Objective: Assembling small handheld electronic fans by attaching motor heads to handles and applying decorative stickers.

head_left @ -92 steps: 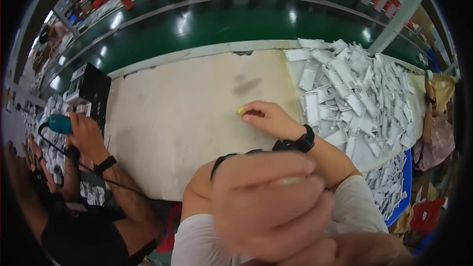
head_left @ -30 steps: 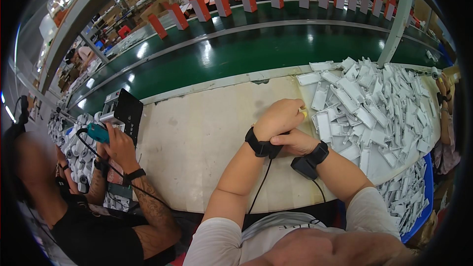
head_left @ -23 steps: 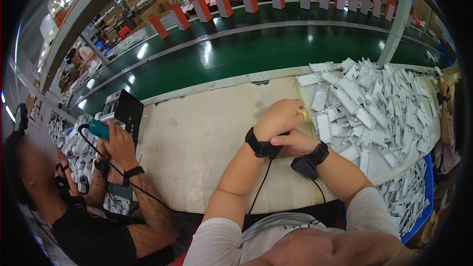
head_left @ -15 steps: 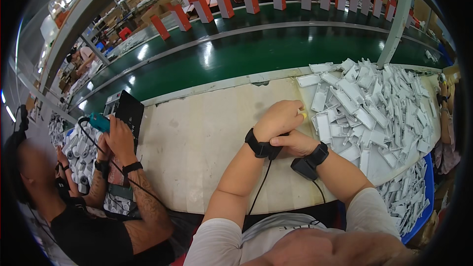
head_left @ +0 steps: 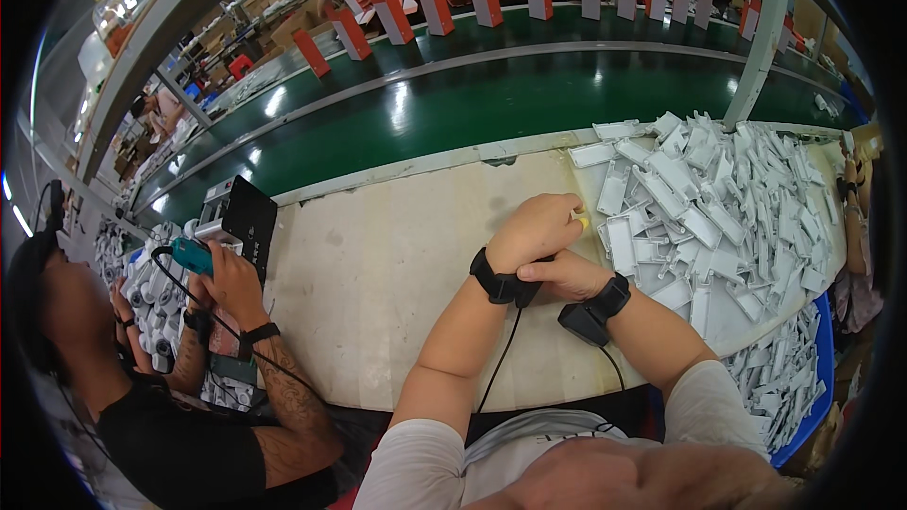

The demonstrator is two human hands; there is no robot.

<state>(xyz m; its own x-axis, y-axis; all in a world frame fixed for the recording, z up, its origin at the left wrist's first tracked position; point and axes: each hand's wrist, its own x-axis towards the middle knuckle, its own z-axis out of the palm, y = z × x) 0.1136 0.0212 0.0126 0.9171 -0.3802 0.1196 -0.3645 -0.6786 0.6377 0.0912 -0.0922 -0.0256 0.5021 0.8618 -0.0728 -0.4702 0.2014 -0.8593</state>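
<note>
My left hand [head_left: 535, 229] reaches over the pale worktable [head_left: 378, 255], its fingers bent together with a small yellow bit at a fingertip; what they hold, if anything, is hidden. Around the left wrist runs a black wrist strap [head_left: 493, 279] with a small unit and a cable. My right hand [head_left: 573, 276] crosses under the left one and grips that strap's unit, thumb on top. Another black wrist unit [head_left: 586, 321] with its own cable is on my right wrist. Just right of both hands lies a heap of white plastic parts [head_left: 680, 198].
A green conveyor [head_left: 472, 85] runs behind the table, with upright red-and-white boxes [head_left: 485, 0] beyond. At left, a co-worker holds a teal power tool [head_left: 192, 255] near a black panel [head_left: 248, 222] and white parts. A blue bin [head_left: 820, 368] of white parts stands at right.
My hands keep the same place and grip. The boxes have shifted slightly right. The co-worker's teal tool has moved a little lower, and a person across the conveyor has raised their head.
</note>
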